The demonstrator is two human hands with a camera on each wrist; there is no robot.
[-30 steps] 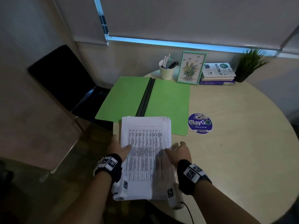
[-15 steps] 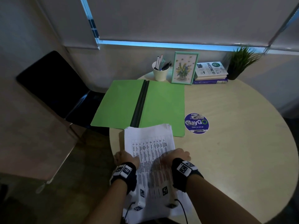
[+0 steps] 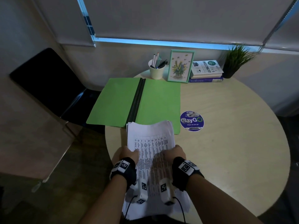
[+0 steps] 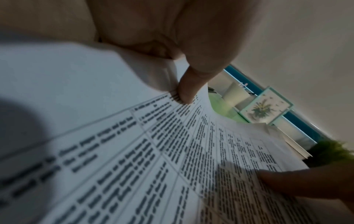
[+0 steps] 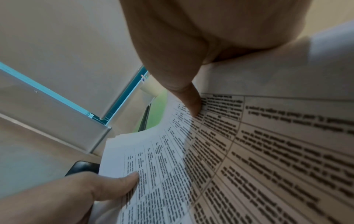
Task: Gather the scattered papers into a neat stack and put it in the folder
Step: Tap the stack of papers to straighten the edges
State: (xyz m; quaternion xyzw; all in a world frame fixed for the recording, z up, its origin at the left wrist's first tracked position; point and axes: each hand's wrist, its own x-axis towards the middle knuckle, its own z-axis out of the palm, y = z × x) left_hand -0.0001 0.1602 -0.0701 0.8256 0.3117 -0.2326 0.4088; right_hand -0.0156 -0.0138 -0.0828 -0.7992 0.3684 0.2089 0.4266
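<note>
A stack of printed papers lies lengthwise at the near edge of the round table, its far end over the near edge of the open green folder. My left hand grips the stack's left edge, thumb on top of the sheet. My right hand grips the right edge the same way, thumb pressing the printed table. The stack bows upward between the two hands. Its near end hangs past the table edge toward me.
A black chair stands left of the table. At the back are a cup of pens, a framed flower picture, stacked books and a small plant. A round blue sticker lies right of the folder.
Both hands went from lying flat beside the stack to gripping its side edges with thumbs on top. The stack has bowed upward and its far end has shifted slightly right.
</note>
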